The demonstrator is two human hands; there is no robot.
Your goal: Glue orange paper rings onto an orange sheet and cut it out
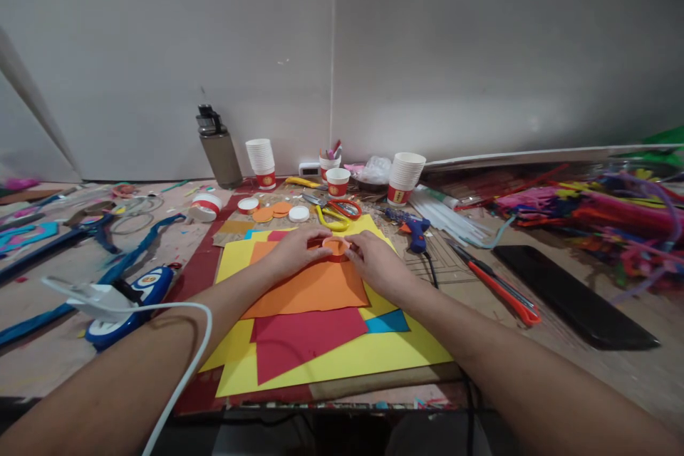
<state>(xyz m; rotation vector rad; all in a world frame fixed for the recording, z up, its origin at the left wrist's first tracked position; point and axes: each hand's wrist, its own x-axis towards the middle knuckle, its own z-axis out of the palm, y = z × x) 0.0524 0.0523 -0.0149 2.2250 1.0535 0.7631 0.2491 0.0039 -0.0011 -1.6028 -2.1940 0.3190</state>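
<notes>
Head view: the left hand (295, 253) and right hand (377, 260) hold a small, round, orange-topped piece (336, 249) between their fingers, over an orange rectangular paper sheet (315, 292); a blue glue gun (416, 231) lies nearby on the worktop (582, 385).

There is one big orange sheet (315, 288). At its far edge are two hands, one left hand (300, 251) and one right hand (372, 260), with one small round orange piece (335, 247) between them. Past the sheet are two tall cup stacks (406, 178), one cup with pens (330, 165), one white lid (298, 214) and at least two orange circles (262, 215), which overlap. Left and past it are one bottle (220, 153) and one tipped cup (205, 206). Right of it are one glue gun (415, 230), one red cutter (502, 290) and one black phone (574, 296).
</notes>
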